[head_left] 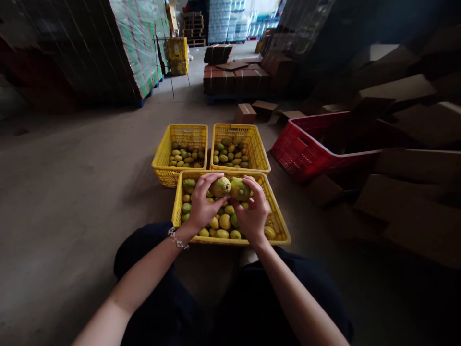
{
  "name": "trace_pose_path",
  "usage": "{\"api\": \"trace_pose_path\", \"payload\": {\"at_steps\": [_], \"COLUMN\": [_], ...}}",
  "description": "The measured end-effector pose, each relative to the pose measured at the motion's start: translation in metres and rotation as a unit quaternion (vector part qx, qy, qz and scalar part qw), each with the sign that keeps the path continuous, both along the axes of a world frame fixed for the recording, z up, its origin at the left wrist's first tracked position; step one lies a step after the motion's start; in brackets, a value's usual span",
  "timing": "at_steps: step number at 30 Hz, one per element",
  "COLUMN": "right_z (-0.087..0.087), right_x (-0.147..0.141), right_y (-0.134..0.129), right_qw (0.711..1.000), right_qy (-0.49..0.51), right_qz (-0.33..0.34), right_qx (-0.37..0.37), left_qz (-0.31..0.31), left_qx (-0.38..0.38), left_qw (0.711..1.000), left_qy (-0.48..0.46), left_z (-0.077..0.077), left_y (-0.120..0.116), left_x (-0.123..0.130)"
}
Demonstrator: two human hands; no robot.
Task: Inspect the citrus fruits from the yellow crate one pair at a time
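My left hand (206,202) is closed around a yellow-green lemon (220,187) with a dark spot at its end. Side by side with it, a second, greener lemon (240,189) sits in the grip of my right hand (253,209). The two fruits are held close together above the near yellow crate (283,226). Inside that crate lie several yellow and green lemons (225,221), partly hidden beneath my hands.
Beyond it stand a left yellow crate (162,161) and a right yellow crate (264,154), both holding similar fruit. A large red crate (298,149) is at the right, near piled cardboard (406,185). Stacked cartons (236,79) and green wrapped goods (135,48) stand farther back.
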State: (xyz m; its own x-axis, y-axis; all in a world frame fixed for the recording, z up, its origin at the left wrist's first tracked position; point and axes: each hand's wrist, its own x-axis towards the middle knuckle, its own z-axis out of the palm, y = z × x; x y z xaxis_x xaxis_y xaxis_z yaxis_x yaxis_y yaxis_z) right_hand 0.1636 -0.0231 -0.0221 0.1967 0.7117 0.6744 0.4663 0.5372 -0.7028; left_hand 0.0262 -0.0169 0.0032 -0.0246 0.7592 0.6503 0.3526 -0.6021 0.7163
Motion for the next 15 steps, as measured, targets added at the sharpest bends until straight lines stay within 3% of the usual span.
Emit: {"api": "trace_pose_path", "payload": {"at_steps": [10,15], "right_z": [0.0010,0.0074], "right_x": [-0.0011,-0.0029], "right_y": [-0.0005,-0.0015], "right_qw": [1.000,0.980], "right_qy": [0.009,0.159], "right_qz": [0.005,0.050], "right_qx": [-0.019,-0.107], "left_qz": [-0.020,-0.070], "left_qx": [-0.047,-0.161], "left_qw": [0.998,0.974], "left_qy": [-0.038,-0.142], "left_z": [0.0017,0.0012], "left_y": [-0.0018,0.0001], "left_x": [0.0009,0.0016]}}
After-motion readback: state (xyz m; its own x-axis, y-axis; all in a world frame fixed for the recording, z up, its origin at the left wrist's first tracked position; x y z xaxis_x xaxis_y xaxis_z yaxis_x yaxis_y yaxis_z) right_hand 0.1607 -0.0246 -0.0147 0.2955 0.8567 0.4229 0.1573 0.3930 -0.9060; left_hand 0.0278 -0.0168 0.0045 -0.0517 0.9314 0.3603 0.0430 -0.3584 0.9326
